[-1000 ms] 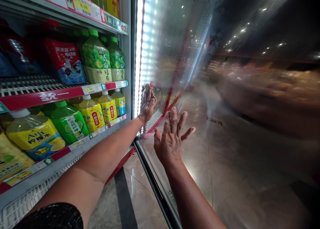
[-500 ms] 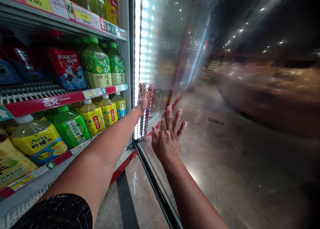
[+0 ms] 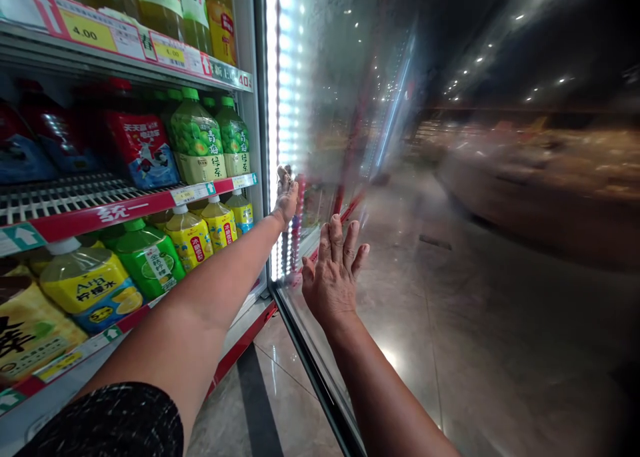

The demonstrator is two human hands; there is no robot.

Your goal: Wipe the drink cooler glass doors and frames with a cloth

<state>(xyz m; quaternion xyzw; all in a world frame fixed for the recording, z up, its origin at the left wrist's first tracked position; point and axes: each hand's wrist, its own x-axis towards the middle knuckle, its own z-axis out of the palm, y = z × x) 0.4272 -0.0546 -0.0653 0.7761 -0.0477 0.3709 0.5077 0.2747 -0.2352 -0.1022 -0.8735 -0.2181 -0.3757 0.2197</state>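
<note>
At the hinge side of the fridge's glass door [image 3: 345, 124], my left hand [image 3: 287, 202] is stretched far forward against the inner face. Its fingers are closed on a small crumpled cloth [image 3: 285, 175], greyish brown and partly hidden by the hand. Nearer to me, my right hand [image 3: 333, 277] lies flat on the glass with fingers spread, holding nothing. The door stands swung out, and its pane is fogged near the top. A bright strip of lights [image 3: 273, 110] runs beside my left hand.
Left of the door, fridge shelves [image 3: 125, 208] hold several drinks, among them a green tea bottle [image 3: 197, 137] and a yellow lemon water bottle [image 3: 90, 287]. The door's dark lower frame [image 3: 315, 370] reaches over the tiled floor [image 3: 260, 390]. Through the glass, a blurred display appears at right.
The shelves sit slightly lower in the picture, as the view has tilted a little. Both hands stay at nearly the same places on the door; the right has shifted slightly left.
</note>
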